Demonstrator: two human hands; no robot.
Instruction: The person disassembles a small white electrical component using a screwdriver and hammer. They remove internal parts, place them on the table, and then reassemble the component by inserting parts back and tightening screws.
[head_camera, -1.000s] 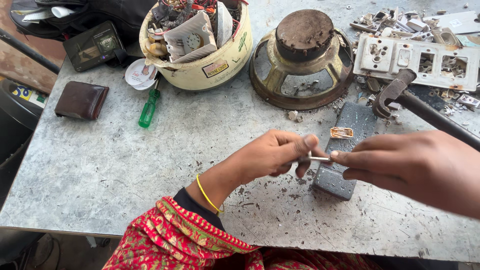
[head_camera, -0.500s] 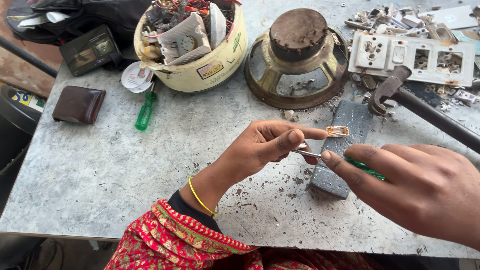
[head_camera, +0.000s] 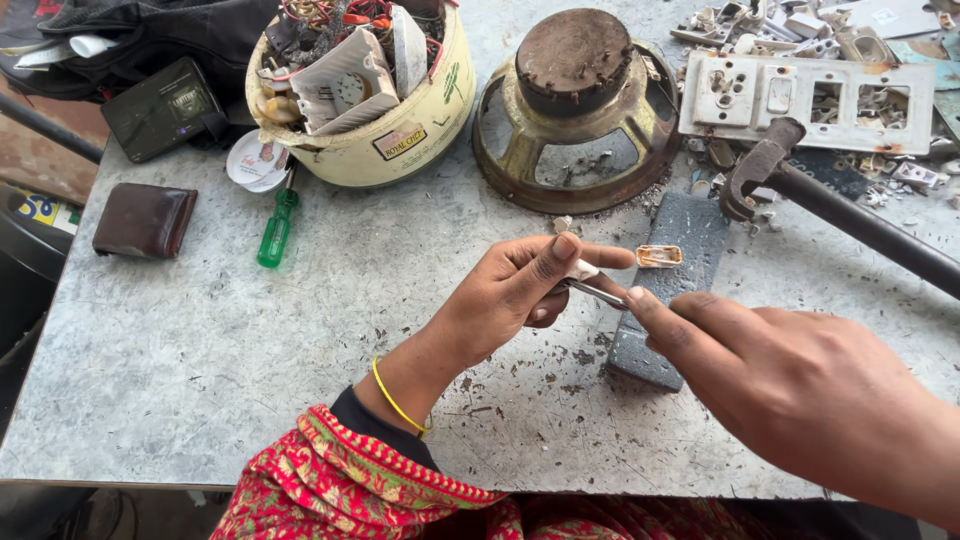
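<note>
Partly hidden — small white part (head_camera: 583, 269) behind left hand's fingers (head_camera: 548, 262).

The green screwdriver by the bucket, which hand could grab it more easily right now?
Left, probably. The left hand is nearer the green screwdriver, though it pinches a small white piece. The right hand is farther away and holds a thin metal tool.

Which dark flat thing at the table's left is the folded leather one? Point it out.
The brown wallet, lying alone near the table's left edge. The other, a black device, sits farther back against the dark bag and has a screen-like face.
</note>
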